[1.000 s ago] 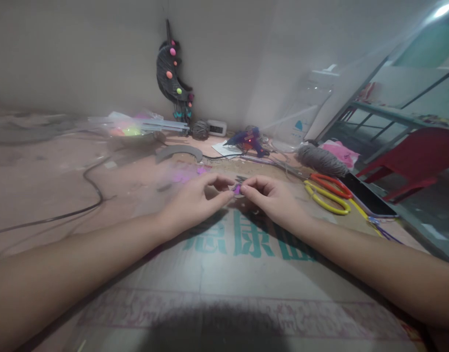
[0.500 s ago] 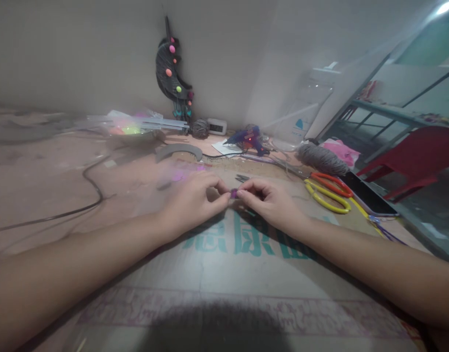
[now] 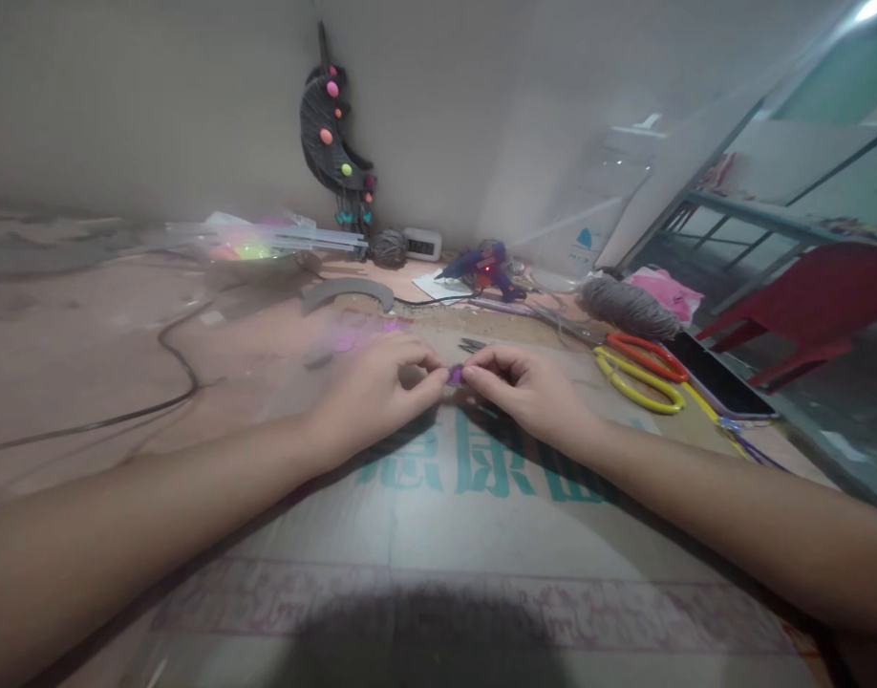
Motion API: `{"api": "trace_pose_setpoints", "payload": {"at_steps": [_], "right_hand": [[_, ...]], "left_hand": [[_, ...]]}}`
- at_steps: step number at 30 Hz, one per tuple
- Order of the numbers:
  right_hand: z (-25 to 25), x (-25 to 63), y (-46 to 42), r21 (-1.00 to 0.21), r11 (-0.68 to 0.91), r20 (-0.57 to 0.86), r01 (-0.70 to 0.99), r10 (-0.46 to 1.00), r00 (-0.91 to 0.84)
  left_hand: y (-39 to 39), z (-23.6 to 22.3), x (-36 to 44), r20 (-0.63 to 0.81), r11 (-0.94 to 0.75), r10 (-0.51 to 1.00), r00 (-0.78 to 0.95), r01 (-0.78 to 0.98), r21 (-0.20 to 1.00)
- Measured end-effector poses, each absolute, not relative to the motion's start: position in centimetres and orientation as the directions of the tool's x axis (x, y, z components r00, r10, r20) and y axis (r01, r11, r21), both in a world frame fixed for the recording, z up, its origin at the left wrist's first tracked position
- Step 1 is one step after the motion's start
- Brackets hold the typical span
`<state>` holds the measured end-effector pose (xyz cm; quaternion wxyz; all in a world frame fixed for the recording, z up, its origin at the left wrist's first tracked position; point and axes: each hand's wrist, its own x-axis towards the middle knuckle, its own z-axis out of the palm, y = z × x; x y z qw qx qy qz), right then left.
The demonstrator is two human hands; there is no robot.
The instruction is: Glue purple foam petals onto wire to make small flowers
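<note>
Between my two hands is a small purple piece (image 3: 456, 376), too small and blurred to tell its exact kind. My left hand (image 3: 388, 387) pinches its left end between thumb and forefinger. On the other end, the thumb and forefinger of my right hand (image 3: 528, 387) are closed too. Just beyond my fingertips lie the dark tips of a small pointed tool (image 3: 471, 345), partly hidden by my right hand. Several purple scraps (image 3: 349, 339) lie past my left hand, blurred. A printed cardboard sheet (image 3: 324, 545) spreads beneath both hands.
Scissors with red and yellow handles (image 3: 643, 382) lie at the right beside a phone (image 3: 725, 377) and grey yarn (image 3: 629, 308). A blue glue gun (image 3: 485, 266) stands at the back near a grey curved piece (image 3: 349, 293). A yarn-wrapped moon (image 3: 328, 134) hangs on the wall.
Both hands have shifted slightly left with the purple piece, which now shows stretched between the fingertips. The rest of the table looks the same.
</note>
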<state>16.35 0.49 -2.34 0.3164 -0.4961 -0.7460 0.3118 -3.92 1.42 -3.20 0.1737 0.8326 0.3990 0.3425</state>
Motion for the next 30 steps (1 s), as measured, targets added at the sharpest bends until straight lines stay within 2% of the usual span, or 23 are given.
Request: {"api": "trace_pose_setpoints", "payload": {"at_steps": [5, 13, 19, 24, 30], "right_hand": [[-2.46, 16.43, 0.70, -0.838, 0.266, 0.131, 0.476, 0.946, -0.297], [-2.30, 16.11, 0.29, -0.741, 0.356, 0.200, 0.569, 0.926, -0.319], [-2.45, 15.91, 0.39, -0.745, 0.348, 0.175, 0.569, 0.925, -0.337], [-2.42, 15.93, 0.46, -0.785, 0.315, 0.148, 0.533, 0.932, -0.332], [-2.73, 16.28, 0.77, -0.863, 0.247, 0.103, 0.440, 0.940, -0.326]], "left_hand": [[1.40, -2.94, -3.82, 0.396, -0.571, 0.820, 0.413, 0.554, 0.606], [1.66, -3.61, -3.91, 0.445, -0.635, 0.769, 0.459, 0.636, 0.439], [1.84, -3.75, -3.98, 0.428, -0.643, 0.760, 0.490, 0.661, 0.386], [1.69, -3.54, -3.90, 0.409, -0.627, 0.776, 0.480, 0.659, 0.416], [1.55, -3.29, -3.90, 0.406, -0.613, 0.790, 0.459, 0.606, 0.507]]}}
